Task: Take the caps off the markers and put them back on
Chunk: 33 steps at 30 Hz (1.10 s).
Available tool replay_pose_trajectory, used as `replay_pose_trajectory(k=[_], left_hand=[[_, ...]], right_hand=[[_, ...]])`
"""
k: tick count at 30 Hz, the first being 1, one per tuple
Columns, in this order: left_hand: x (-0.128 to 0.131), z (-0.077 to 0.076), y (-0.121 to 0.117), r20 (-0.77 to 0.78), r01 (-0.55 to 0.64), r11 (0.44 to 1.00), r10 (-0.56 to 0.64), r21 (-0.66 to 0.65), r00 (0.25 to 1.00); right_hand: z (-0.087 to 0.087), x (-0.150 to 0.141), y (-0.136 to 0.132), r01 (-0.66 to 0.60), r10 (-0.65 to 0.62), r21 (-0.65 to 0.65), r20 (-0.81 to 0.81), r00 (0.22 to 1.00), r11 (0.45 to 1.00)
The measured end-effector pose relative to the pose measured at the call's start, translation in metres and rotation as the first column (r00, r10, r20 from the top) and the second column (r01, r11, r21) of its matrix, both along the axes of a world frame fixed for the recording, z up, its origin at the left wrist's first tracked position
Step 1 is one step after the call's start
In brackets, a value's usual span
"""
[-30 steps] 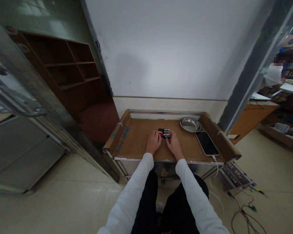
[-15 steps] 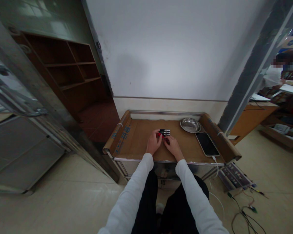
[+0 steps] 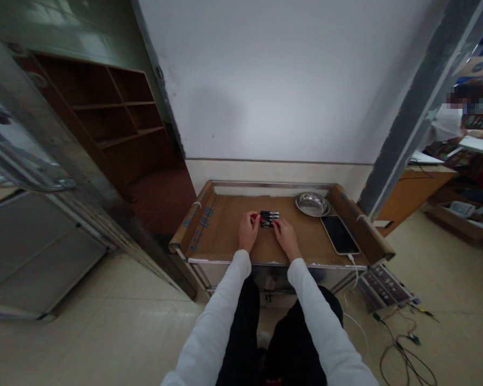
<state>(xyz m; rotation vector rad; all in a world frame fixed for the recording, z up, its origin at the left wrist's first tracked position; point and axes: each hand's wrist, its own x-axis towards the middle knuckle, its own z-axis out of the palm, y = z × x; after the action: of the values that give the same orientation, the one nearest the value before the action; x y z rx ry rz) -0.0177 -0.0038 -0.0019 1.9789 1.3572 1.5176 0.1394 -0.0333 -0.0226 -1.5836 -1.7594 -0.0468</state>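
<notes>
Reaching in over the table (image 3: 225, 230), two white sleeves (image 3: 215, 305) are stretched out, with dark trousers seen below. The left hand (image 3: 248, 231) is curled up, and a small red thing (image 3: 254, 216) is pinched at its fingertips, too tiny to be named for sure. The right hand (image 3: 286, 237) is half curled, its fingertips set by the right end of the black markers (image 3: 269, 215); whether anything is gripped there can't be told. The markers are laid side by side in a tight row mid-table, between the hands. From the look of it, the row is being worked piece by piece with the fingertips. For the next move, a light pinch would probably be called for, so the neighbours aren't rolled out of line.

Off to the right, a phone (image 3: 340, 235) is parked with a white cable (image 3: 351, 259) plugged into its near end, and behind it a shiny metal dish (image 3: 312, 205) is set. Either could get bumped if the right hand is swung wide. Past the right side, a control box (image 3: 386, 289) is left on the floor. The far side is blocked by a white wall (image 3: 282, 96).
</notes>
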Motion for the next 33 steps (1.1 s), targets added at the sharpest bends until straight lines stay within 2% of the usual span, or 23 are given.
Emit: replay_pose_trajectory(k=[4, 6, 11, 17, 20, 27, 33], left_hand=[[0.003, 0.001, -0.004, -0.179, 0.229, 0.965, -0.249, -0.128, 0.952], [0.005, 0.002, -0.006, -0.296, 0.259, 0.954, -0.294, -0.153, 0.909], [0.006, 0.000, -0.007, -0.421, 0.167, 0.976, -0.210, -0.138, 0.882], [0.005, -0.005, -0.004, -0.315, 0.218, 0.955, -0.274, -0.200, 0.909], [0.006, -0.007, -0.001, -0.276, 0.217, 0.955, -0.267, -0.200, 0.923], [0.006, -0.010, 0.000, -0.315, 0.177, 0.968, -0.227, -0.179, 0.922], [0.006, -0.004, -0.005, -0.395, 0.112, 0.988, -0.145, -0.104, 0.907]], right_hand=[[0.003, 0.000, -0.003, 0.122, -0.122, 0.028, 0.012, 0.992, 0.992], [0.003, 0.000, -0.004, 0.136, -0.137, 0.032, 0.019, 0.990, 0.990], [0.001, 0.000, -0.005, 0.136, -0.137, 0.029, 0.036, 0.990, 0.990], [0.001, 0.000, -0.005, 0.091, -0.091, 0.012, 0.038, 0.995, 0.996], [0.001, 0.000, -0.005, 0.057, -0.057, -0.003, 0.040, 0.998, 0.998], [-0.002, 0.002, -0.003, -0.039, 0.040, -0.019, 0.013, 0.999, 0.999], [-0.005, 0.003, -0.002, -0.094, 0.095, -0.030, 0.008, 0.995, 0.995]])
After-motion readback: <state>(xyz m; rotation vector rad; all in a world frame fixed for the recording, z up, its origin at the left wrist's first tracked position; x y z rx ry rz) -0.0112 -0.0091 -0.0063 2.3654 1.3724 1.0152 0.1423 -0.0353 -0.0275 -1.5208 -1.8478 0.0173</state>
